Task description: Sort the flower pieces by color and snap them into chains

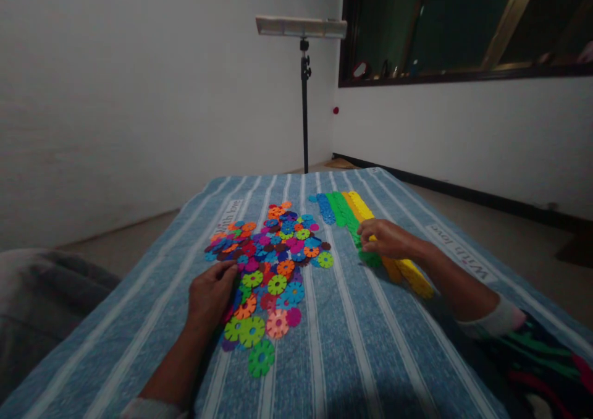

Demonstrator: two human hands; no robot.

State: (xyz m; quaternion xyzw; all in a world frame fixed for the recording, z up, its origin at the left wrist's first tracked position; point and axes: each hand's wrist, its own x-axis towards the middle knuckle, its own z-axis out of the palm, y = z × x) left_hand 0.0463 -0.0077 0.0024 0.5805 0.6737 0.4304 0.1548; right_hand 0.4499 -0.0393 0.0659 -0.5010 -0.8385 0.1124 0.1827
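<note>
A loose heap of multicoloured notched plastic discs (277, 284) is spread over the middle of the cloth. At its left edge lies my left hand (210, 292), fingers bent together and touching the discs; whatever they pinch is hidden. My right hand (386, 238) is over the row of green discs (341, 209), thumb and fingers curled together at it. I cannot make out a piece between those fingertips. Beside the green row run a row of yellow discs (360, 206) and an orange one (395, 272), both partly covered by my right hand. A shorter blue row (325, 209) lies to the left.
A blue and white striped cloth (343, 345) covers the table. Beyond the far edge stands a lamp (301, 28) on a black pole (304, 110). Grey fabric (41, 320) is at the left, and a dark window (454, 23) is at the upper right.
</note>
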